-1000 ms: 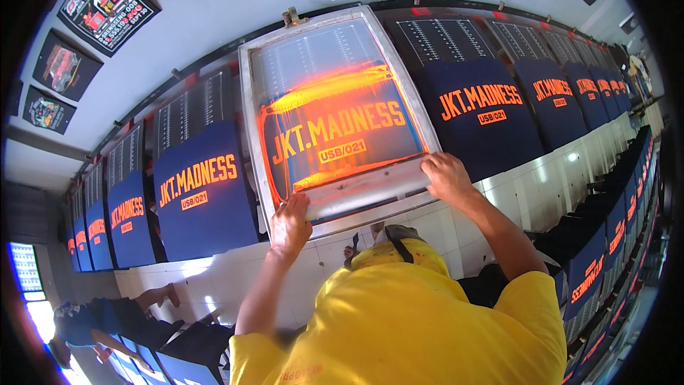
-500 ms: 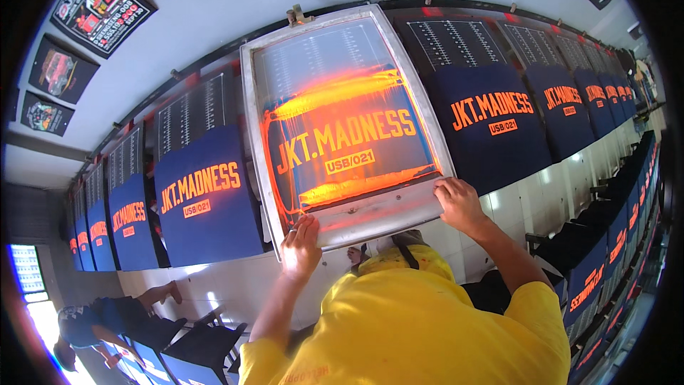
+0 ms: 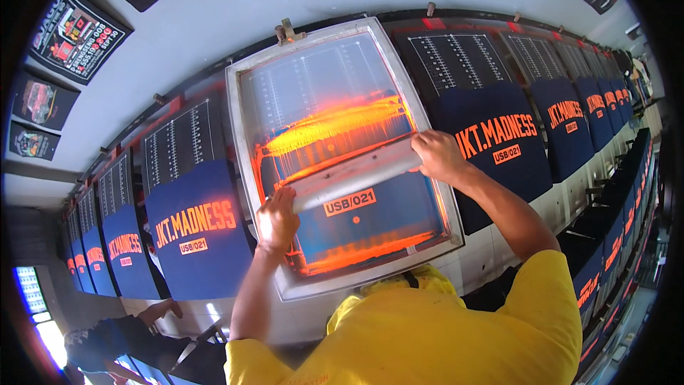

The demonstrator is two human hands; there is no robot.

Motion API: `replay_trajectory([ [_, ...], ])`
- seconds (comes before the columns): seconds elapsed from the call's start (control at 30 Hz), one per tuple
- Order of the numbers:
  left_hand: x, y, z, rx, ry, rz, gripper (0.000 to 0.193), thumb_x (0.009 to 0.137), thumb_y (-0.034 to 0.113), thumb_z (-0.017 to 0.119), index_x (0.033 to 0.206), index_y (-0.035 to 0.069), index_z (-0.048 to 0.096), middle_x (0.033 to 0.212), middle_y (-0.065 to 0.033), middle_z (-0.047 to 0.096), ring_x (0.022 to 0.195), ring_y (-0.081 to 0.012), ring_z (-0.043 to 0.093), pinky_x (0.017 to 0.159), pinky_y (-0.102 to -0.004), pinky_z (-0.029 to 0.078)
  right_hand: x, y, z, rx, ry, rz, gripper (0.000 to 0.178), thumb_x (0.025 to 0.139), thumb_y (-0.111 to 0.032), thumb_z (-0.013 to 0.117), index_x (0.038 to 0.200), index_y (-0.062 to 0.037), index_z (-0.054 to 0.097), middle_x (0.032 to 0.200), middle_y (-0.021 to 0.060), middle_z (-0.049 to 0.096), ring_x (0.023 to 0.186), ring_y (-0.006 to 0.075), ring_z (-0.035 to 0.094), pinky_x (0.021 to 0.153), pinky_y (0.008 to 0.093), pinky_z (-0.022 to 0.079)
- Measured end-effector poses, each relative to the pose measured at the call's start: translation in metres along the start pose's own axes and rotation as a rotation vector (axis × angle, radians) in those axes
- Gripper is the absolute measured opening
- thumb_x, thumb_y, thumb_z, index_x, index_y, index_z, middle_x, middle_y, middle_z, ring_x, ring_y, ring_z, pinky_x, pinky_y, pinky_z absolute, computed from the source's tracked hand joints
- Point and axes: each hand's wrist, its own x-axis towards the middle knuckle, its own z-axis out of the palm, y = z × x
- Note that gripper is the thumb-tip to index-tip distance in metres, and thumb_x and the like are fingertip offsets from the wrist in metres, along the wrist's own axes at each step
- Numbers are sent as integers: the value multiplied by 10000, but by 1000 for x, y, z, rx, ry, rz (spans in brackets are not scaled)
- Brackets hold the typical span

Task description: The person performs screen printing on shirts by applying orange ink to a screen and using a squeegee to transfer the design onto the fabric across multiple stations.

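A screen-printing frame with a pale metal border lies over a dark blue shirt in front of me. Across its middle sits a wide, pale squeegee, gripped at both ends. My left hand is closed on its left end and my right hand on its right end. Beyond the squeegee a thick, streaky band of orange ink spreads over the mesh. More orange ink lines the near edge. Part of the design shows through the mesh on my side; the squeegee hides the rest.
Dark blue shirts with orange lettering lie on boards to the left and right. A metal clamp stands at the frame's far edge. Another person is at the lower left. Racked printed shirts line the right side.
Both hands have pushed the squeegee from the frame's near edge to its middle. It now covers the large lettering. The frame appears slightly lower in view.
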Motion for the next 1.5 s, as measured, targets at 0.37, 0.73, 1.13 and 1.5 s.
replay_trajectory([
  [0.37, 69, -21, -29, 50, -100, -128, 199, 767, 55, 623, 954, 77, 689, 865, -148, 692, 818, -369, 679, 735, -472, 546, 89, 34, -29, 55, -118, 19, 206, 685, -72, 741, 844, 0, 632, 846, 156, 675, 864, 360, 668, 773, 467, 532],
  [0.73, -67, 2, -63, -88, 28, -65, 315, 694, -41, 615, 993, 47, 668, 967, -140, 695, 849, -341, 684, 756, -428, 566, -30, -76, -37, 79, 3, -4, 198, 681, -62, 664, 858, -19, 587, 864, 125, 622, 880, 323, 625, 778, 443, 522],
  [1.13, -167, 29, -28, -60, 39, -15, 396, 609, -98, 604, 979, 25, 672, 1071, -101, 702, 1046, -265, 681, 835, -361, 580, -131, -131, -9, 59, 72, -5, 238, 620, 2, 635, 844, -33, 562, 950, 89, 622, 836, 274, 603, 730, 393, 521],
  [1.5, -56, -29, -19, -43, 94, 84, 380, 601, -86, 585, 955, 33, 654, 1019, -115, 702, 973, -289, 696, 784, -352, 593, -30, -75, 9, -40, 59, -21, 237, 623, -9, 643, 850, -5, 577, 838, 106, 603, 814, 282, 614, 689, 387, 536],
])
